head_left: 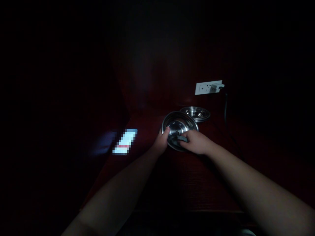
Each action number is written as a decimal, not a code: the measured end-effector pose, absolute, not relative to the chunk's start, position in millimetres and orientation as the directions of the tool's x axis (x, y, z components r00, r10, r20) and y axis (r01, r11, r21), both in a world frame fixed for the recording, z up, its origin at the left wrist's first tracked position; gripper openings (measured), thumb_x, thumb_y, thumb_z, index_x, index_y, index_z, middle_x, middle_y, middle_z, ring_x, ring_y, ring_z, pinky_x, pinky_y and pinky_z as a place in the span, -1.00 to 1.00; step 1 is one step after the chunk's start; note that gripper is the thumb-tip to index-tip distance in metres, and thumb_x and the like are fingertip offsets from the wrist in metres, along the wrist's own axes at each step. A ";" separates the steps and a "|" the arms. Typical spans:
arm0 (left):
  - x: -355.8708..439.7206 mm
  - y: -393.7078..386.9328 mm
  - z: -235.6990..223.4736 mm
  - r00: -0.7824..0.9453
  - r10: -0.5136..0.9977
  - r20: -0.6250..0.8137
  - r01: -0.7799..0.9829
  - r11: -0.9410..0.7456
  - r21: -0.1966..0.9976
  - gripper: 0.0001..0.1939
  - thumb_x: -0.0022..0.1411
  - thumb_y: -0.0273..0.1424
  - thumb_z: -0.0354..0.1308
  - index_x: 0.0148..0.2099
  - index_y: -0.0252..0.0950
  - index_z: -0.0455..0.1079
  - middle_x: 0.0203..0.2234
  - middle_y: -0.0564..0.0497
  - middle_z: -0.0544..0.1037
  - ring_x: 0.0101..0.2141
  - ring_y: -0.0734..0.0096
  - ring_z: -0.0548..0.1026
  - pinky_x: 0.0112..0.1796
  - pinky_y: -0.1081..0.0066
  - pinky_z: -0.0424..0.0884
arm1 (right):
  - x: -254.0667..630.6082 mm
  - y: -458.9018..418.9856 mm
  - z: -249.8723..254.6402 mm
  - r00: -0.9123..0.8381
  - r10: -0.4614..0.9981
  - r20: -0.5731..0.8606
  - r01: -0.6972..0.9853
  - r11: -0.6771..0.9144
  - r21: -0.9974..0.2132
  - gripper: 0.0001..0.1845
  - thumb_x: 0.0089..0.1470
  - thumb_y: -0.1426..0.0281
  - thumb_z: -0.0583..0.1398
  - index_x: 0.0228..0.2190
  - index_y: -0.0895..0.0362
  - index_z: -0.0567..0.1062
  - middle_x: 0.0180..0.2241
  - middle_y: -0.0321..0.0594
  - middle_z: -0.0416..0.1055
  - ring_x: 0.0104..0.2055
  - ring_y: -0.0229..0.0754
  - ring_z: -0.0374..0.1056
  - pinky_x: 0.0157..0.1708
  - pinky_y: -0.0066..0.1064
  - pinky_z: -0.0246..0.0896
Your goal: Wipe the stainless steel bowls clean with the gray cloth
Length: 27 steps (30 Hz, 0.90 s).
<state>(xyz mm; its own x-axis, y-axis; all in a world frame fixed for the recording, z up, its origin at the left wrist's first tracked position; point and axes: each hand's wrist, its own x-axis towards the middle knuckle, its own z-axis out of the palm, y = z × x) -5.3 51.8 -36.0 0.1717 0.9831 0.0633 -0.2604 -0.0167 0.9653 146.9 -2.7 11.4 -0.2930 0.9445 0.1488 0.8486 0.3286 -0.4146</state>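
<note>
While the left hand (161, 142) grips a metal bowl (180, 123), the right hand (199, 142) holds a gray cloth-like piece (182, 139) inside it
The left fingers close on the bowl's left rim, thumb inside; the right fingers pinch the piece, near right; the bowl is over the dark red table (197, 186), nearer than some metal dishes (206, 117), with a bright, blurred screen (125, 141) left and a wall socket (203, 88) far right

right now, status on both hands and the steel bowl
Left hand gripping steel bowl. Right hand holding dark cloth-like item inside it. Steel dish close behind bowl.
</note>
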 end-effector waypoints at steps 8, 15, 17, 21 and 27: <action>-5.3 57.1 -42.8 0.199 0.974 0.110 -0.309 -0.044 0.950 -0.44 0.11 -0.10 0.07 0.08 -0.31 0.27 0.03 -0.13 0.40 0.05 0.19 0.34 0.08 0.26 0.18 | 147.9 -1.3 9.9 -0.313 0.938 0.150 0.830 0.347 -0.438 -0.75 -0.03 0.27 0.12 -0.58 0.15 0.45 -0.61 -0.22 0.39 -0.57 -0.27 0.24 -0.51 -0.44 0.04; -4.6 55.4 -40.7 0.185 0.978 0.094 -0.298 -0.035 0.954 -0.44 0.11 -0.11 0.07 0.09 -0.32 0.26 0.03 -0.14 0.40 0.04 0.17 0.34 0.07 0.24 0.20 | 147.6 -1.0 10.0 -0.322 0.936 0.141 0.819 0.350 -0.456 -0.76 -0.03 0.27 0.11 -0.57 0.15 0.44 -0.60 -0.22 0.39 -0.56 -0.27 0.25 -0.51 -0.44 0.05; -4.4 54.6 -39.6 0.185 0.979 0.092 -0.294 -0.034 0.955 -0.45 0.12 -0.12 0.06 0.09 -0.33 0.27 0.03 -0.15 0.40 0.04 0.17 0.34 0.06 0.24 0.20 | 147.7 -0.8 10.2 -0.322 0.938 0.132 0.818 0.345 -0.459 -0.76 -0.03 0.27 0.11 -0.57 0.15 0.44 -0.60 -0.23 0.39 -0.56 -0.26 0.25 -0.51 -0.44 0.05; -4.5 54.7 -39.7 0.179 0.979 0.098 -0.305 -0.039 0.951 -0.44 0.11 -0.13 0.07 0.10 -0.32 0.27 0.02 -0.14 0.41 0.04 0.17 0.35 0.06 0.24 0.20 | 147.4 -0.8 10.3 -0.311 0.941 0.134 0.818 0.337 -0.467 -0.76 -0.03 0.27 0.11 -0.57 0.15 0.45 -0.59 -0.22 0.40 -0.55 -0.26 0.26 -0.50 -0.44 0.07; -4.5 56.0 -42.1 0.186 0.977 0.107 -0.315 -0.044 0.948 -0.44 0.10 -0.12 0.08 0.10 -0.29 0.27 0.02 -0.13 0.42 0.03 0.18 0.35 0.06 0.24 0.21 | 147.2 -1.0 9.5 -0.305 0.943 0.134 0.817 0.331 -0.473 -0.75 -0.02 0.26 0.10 -0.58 0.14 0.44 -0.61 -0.23 0.39 -0.56 -0.26 0.25 -0.51 -0.44 0.06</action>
